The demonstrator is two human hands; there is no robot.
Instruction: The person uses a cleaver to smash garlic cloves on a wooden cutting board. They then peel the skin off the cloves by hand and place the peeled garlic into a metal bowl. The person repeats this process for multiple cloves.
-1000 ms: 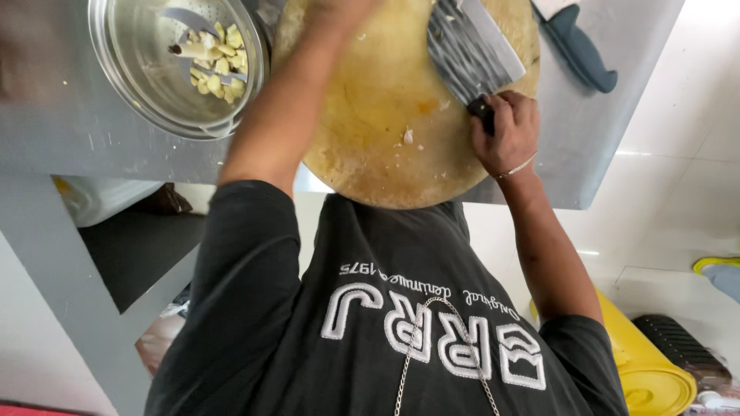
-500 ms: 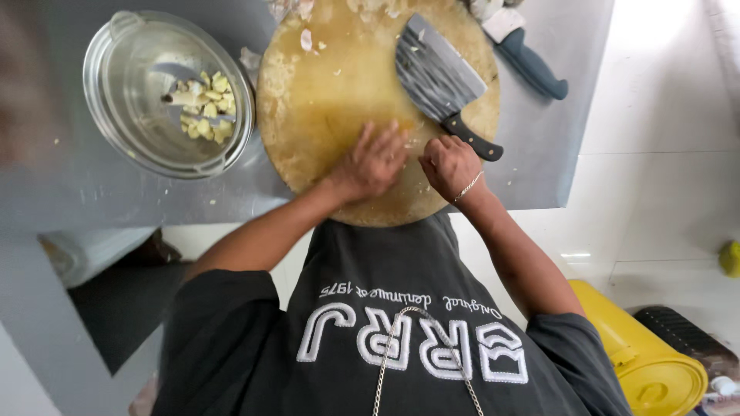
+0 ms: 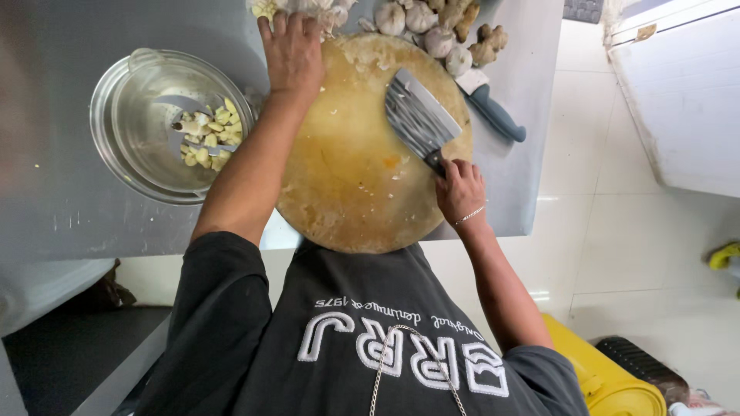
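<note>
1. Here, a round wooden chopping board (image 3: 351,162), yellowed, worn and smeared, set on a dull grey metal counter (image 3: 62,208) and overhanging its near edge.
2. Flat on the board's right half, a broad rectangular steel cleaver (image 3: 418,117), blade streaked and scuffed, dark handle pointing to the board's near right rim.
3. Right hand (image 3: 460,190) closed around that handle at the board's right rim, fingers curled tight, a thin bracelet at the wrist.
4. Left hand (image 3: 290,48) laid palm down at the board's far left rim, fingers spread and stretched toward a pale heap of garlic scraps (image 3: 308,9) just beyond the board; whether anything is pinched there, cannot tell.
5. Just left of the board, a clear glass bowl (image 3: 123,100) with a small lip handle, round and deep, holding a mixing blade and pale yellow chopped garlic pieces (image 3: 206,137) clustered on the side toward the board.
6. Beyond the board's far right rim, whole papery garlic bulbs (image 3: 420,19) and knobbly ginger roots (image 3: 487,42).
7. Right of the board, a small knife (image 3: 489,108) with a smooth blue-grey handle, lying near the cleaver but apart from it.
</note>
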